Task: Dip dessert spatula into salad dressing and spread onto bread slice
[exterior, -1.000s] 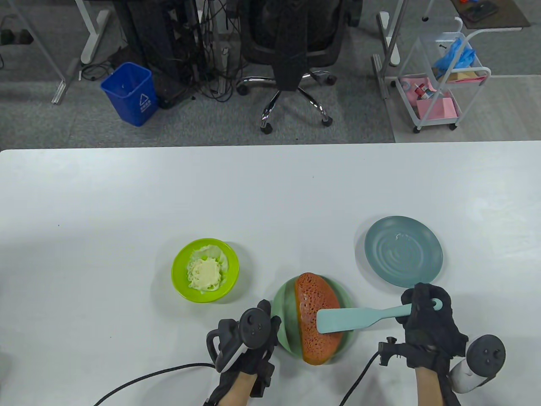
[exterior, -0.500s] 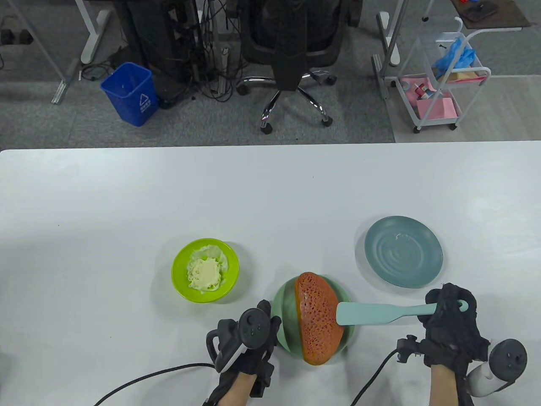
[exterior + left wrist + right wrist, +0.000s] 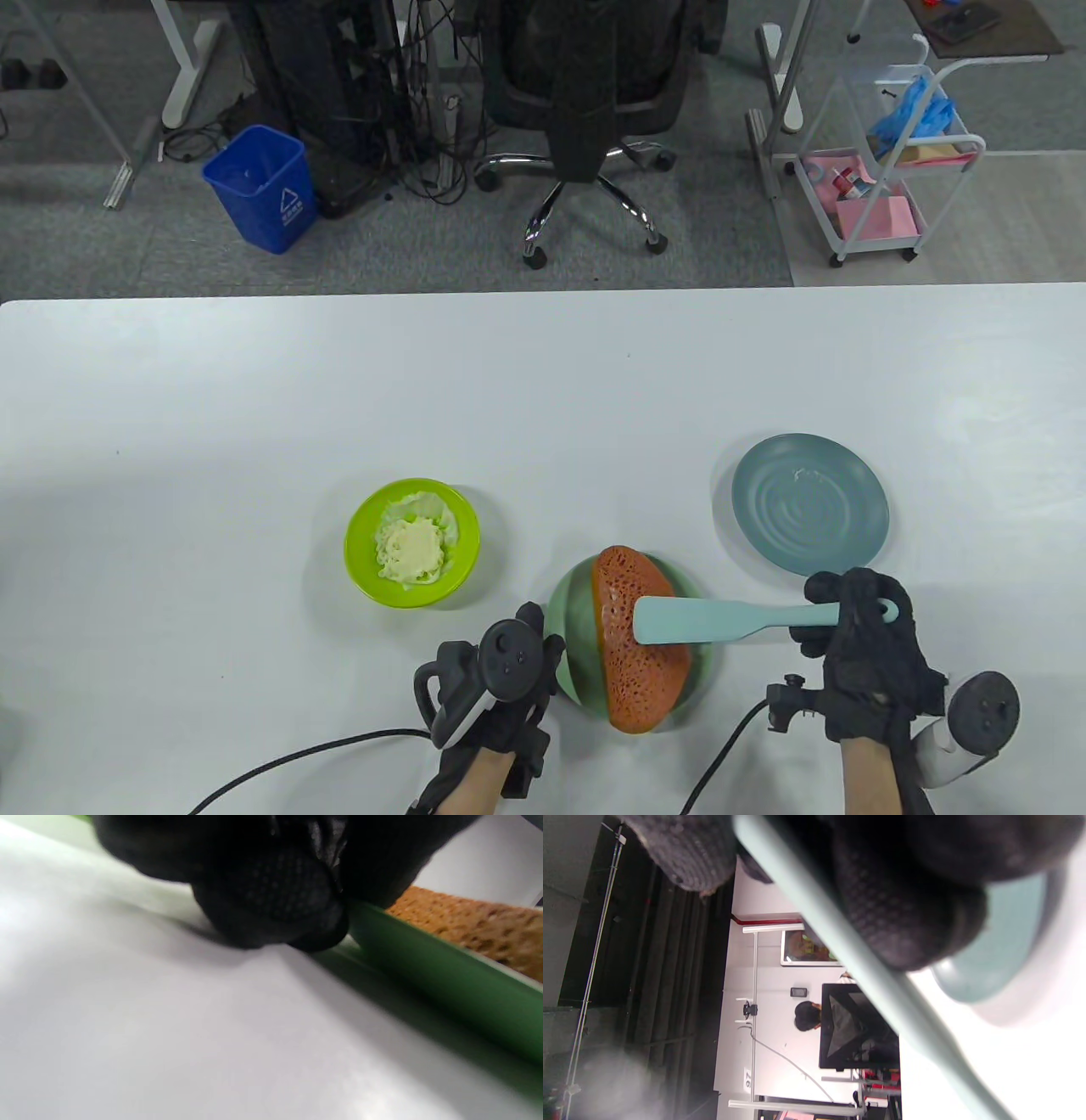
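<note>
An orange-brown bread slice (image 3: 636, 671) lies on a green plate (image 3: 573, 628) near the table's front edge. My right hand (image 3: 857, 632) grips the handle of a pale teal dessert spatula (image 3: 721, 618), whose flat blade lies across the upper half of the slice. In the right wrist view the spatula handle (image 3: 840, 955) runs under my curled fingers (image 3: 903, 912). My left hand (image 3: 501, 679) holds the plate's left rim. In the left wrist view a fingertip (image 3: 271, 908) sits on the table against the plate rim (image 3: 424, 971), with the bread (image 3: 479, 925) behind. A lime bowl (image 3: 361, 577) holds pale salad dressing (image 3: 411, 548).
A blue-grey plate (image 3: 810, 505) sits just behind my right hand, also in the right wrist view as a plate (image 3: 1001, 942). Glove cables trail off the front edge. Beyond the table's far edge stand an office chair (image 3: 585, 110), a blue bin (image 3: 259, 187) and a cart (image 3: 891, 161).
The right hand drew the spatula rightwards until its blade barely touched the slice, then pushed it back left onto the bread, a little farther up. The left hand stayed put.
</note>
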`<state>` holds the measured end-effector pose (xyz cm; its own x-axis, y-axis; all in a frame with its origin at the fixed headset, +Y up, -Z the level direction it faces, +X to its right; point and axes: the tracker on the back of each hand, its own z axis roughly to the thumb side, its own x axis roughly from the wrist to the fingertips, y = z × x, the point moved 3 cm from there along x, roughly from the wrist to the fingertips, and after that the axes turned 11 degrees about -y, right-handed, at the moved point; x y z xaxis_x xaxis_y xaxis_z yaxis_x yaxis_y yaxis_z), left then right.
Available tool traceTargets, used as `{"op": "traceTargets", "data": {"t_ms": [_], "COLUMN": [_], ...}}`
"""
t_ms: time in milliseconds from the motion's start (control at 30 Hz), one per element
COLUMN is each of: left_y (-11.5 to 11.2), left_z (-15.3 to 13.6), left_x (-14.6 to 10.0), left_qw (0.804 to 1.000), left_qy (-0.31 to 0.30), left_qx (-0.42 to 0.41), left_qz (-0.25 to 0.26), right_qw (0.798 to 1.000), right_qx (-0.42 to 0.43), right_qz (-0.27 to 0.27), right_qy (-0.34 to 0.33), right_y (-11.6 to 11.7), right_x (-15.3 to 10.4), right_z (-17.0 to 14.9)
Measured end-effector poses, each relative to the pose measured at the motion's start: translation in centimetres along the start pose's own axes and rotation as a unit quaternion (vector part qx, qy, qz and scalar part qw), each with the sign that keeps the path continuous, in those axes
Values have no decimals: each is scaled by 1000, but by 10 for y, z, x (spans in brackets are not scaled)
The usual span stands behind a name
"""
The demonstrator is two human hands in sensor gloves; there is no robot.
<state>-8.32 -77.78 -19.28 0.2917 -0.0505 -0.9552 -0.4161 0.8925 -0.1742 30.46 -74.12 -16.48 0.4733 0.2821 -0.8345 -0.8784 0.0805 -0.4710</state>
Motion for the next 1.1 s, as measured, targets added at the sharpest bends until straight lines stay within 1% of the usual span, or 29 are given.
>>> {"op": "traceTargets", "data": {"t_ms": [133, 367, 600, 767, 933, 1100], "left_y": [0, 0, 0, 0, 0, 0], "left_z": [-1, -1, -1, -1, -2, -2], "left_x": [0, -1, 0, 0, 0, 0], "left_qw": [1000, 1000, 1000, 1000, 1000, 1000], "left_qy": [-4, -4, -3, -3, -2, -3], "left_qx": [-3, -5, -6, -6, -7, -7], "left_qz": [-3, -4, -4, -5, -5, -4], "right_qw": [1000, 1000, 998, 995, 997, 997], "right_qx": [11, 1, -46, -76, -69, -70], "right_qz": [25, 27, 40, 22, 6, -23], "right_qy": [15, 15, -33, -61, -22, -11], "right_y": [12, 17, 19, 10, -4, -20], "right_x": [-5, -7, -8, -7, -2, 3], "right_z": [-4, -9, 11, 25, 20, 17]}}
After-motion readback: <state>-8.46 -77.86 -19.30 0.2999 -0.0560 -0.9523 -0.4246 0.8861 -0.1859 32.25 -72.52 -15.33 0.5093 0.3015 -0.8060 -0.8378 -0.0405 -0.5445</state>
